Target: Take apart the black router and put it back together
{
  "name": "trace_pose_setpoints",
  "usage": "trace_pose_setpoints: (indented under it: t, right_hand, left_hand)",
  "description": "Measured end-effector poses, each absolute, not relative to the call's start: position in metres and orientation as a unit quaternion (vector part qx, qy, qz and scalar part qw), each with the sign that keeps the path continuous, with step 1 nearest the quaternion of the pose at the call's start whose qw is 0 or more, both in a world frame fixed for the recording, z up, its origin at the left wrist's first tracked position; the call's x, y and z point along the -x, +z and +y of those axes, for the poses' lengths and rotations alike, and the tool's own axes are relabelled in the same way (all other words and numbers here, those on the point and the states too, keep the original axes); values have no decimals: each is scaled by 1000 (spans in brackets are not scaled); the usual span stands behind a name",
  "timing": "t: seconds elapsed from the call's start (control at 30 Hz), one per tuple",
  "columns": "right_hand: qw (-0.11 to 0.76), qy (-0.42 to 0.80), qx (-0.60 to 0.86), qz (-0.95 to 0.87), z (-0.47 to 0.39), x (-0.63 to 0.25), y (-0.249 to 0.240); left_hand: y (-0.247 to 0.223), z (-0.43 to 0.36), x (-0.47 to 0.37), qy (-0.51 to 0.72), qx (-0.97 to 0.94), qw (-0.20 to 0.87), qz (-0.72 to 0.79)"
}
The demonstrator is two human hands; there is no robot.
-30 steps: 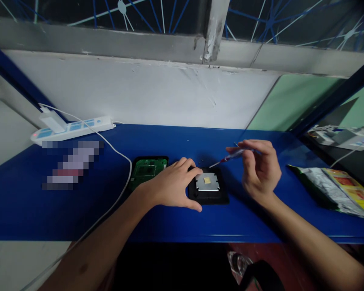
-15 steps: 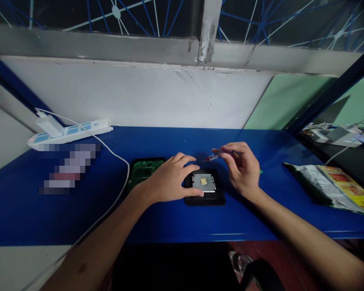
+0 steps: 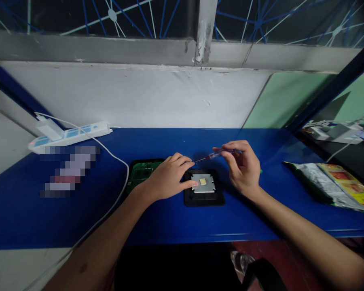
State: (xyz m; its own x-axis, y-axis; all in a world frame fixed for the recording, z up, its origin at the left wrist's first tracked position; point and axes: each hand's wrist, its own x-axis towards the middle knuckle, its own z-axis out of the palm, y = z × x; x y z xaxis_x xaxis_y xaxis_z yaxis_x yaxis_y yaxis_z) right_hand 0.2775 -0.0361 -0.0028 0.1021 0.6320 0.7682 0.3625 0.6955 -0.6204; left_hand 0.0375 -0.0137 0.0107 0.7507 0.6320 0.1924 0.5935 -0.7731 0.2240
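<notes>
My right hand (image 3: 245, 167) grips a small screwdriver (image 3: 216, 154) with a clear handle and a red collar, its thin shaft tilted down to the left. The tip is close to the fingertips of my left hand (image 3: 171, 176); a tiny dark speck there is too small to name. My left hand has its fingers stretched out, the thumb over the left edge of a silver metal plate (image 3: 208, 187). That plate, with a pale yellow square in its middle, lies on a black square casing (image 3: 204, 201). Partly behind my left wrist is a green circuit board (image 3: 141, 171) in a dark tray.
A white power strip (image 3: 69, 136) with a plugged-in charger stands at the back left, and its white cable (image 3: 125, 182) crosses the blue table (image 3: 170, 222). A blurred-out item (image 3: 73, 169) lies in front. At right is a shiny snack bag (image 3: 333, 184).
My left hand's fingers have drawn closer together and its thumb has shifted left and up on the plate. The screwdriver tip has moved slightly left, closer to the left fingertips.
</notes>
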Motion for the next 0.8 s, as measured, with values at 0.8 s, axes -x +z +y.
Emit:
trace_pose_setpoints:
  t: [0.8]
  right_hand:
    - [633,44,352,-688,-31,-238,29]
  left_hand:
    - [15,-41,-47,97,-934,28,342]
